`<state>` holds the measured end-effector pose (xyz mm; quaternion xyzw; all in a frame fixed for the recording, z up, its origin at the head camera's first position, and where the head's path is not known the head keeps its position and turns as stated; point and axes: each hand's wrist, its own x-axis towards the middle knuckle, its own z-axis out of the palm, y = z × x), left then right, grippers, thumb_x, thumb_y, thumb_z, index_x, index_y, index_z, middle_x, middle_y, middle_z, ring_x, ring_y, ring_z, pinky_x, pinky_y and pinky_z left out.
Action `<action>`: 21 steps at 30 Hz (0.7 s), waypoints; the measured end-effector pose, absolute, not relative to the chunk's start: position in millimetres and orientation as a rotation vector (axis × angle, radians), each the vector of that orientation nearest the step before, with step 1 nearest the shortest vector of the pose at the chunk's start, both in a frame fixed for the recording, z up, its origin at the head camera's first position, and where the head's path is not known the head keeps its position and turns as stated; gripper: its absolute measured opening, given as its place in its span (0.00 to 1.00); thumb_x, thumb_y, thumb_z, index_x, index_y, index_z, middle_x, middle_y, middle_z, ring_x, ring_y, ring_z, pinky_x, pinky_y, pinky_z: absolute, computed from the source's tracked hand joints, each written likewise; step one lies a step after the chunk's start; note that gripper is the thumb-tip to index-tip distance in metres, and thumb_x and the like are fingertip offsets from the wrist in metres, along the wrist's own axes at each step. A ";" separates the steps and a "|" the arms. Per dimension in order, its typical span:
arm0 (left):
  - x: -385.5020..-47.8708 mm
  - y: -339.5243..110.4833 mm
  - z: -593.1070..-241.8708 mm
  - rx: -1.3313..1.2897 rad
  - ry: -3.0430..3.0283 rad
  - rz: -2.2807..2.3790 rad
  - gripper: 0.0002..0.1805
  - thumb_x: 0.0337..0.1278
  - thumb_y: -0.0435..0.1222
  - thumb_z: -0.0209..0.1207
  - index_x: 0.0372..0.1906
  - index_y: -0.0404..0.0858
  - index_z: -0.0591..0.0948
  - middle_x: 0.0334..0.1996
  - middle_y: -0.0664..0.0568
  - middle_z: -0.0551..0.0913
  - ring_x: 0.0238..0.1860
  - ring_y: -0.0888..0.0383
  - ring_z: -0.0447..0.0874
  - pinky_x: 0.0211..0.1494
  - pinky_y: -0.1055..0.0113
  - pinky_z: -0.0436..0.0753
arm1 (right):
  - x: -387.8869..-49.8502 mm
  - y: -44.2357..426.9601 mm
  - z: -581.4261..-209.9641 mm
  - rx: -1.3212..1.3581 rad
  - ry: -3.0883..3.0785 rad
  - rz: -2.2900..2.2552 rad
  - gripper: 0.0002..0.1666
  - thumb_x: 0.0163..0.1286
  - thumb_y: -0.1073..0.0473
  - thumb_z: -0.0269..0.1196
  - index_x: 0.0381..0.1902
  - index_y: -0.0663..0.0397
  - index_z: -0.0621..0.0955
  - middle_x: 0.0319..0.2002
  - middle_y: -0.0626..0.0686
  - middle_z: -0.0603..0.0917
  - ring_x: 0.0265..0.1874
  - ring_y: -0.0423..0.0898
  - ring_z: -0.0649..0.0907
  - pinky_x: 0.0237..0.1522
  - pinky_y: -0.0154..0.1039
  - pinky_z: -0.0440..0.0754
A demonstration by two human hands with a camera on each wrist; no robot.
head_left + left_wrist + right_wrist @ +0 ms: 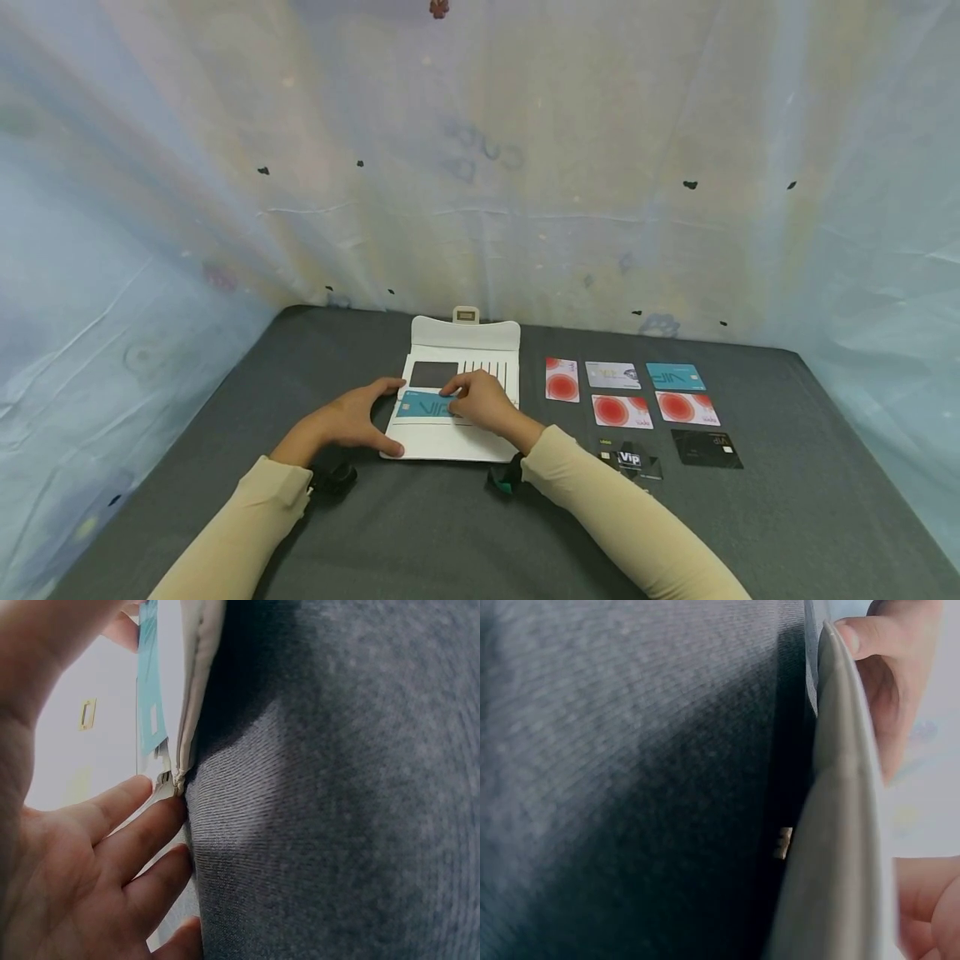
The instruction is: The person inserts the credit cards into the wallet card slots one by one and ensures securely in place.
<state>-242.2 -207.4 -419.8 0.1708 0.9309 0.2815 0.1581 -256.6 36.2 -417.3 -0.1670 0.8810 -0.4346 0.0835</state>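
A white wallet (450, 437) lies unfolded on the dark grey table, with its flap and snap tab at the far side. My left hand (351, 419) touches its left side, fingers fairly straight along the edge and thumb on the near left corner. The left wrist view shows that hand's fingers (142, 832) against the wallet's edge. With curled fingers, my right hand (483, 404) pinches the right end of a blue VIP card (420, 405), which lies across the wallet's left panel. The right fingertips partly cover the card. How deep the card sits in a slot cannot be seen.
Right of the wallet lie several cards: red-and-white cards (562, 381), a silver card (612, 376), another blue card (676, 377) and black cards (707, 449). My right sleeve (615, 508) passes close to the nearer black card. A pale curtain (525, 167) hangs behind the table.
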 end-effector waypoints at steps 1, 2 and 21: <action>-242.4 -207.3 -420.0 0.489 2.661 0.805 0.61 0.30 0.57 0.76 0.73 0.41 0.59 0.70 0.40 0.64 0.69 0.38 0.63 0.64 0.39 0.67 | -256.6 36.5 -417.1 -0.500 2.629 -1.295 0.09 0.58 0.67 0.66 0.37 0.53 0.88 0.27 0.51 0.83 0.27 0.41 0.77 0.29 0.34 0.74; -242.6 -207.3 -420.4 0.486 2.660 0.804 0.61 0.30 0.57 0.76 0.73 0.41 0.59 0.70 0.40 0.64 0.69 0.38 0.62 0.64 0.39 0.67 | -256.7 36.8 -416.9 -0.504 2.632 -1.290 0.09 0.58 0.67 0.66 0.37 0.53 0.88 0.27 0.51 0.83 0.27 0.41 0.77 0.29 0.34 0.74; -243.1 -208.7 -421.0 0.487 2.663 0.798 0.60 0.31 0.57 0.75 0.73 0.43 0.59 0.71 0.41 0.63 0.70 0.38 0.62 0.64 0.39 0.67 | -258.1 38.3 -418.6 -0.586 2.598 -1.245 0.12 0.58 0.68 0.65 0.39 0.53 0.89 0.21 0.50 0.82 0.20 0.39 0.71 0.23 0.31 0.68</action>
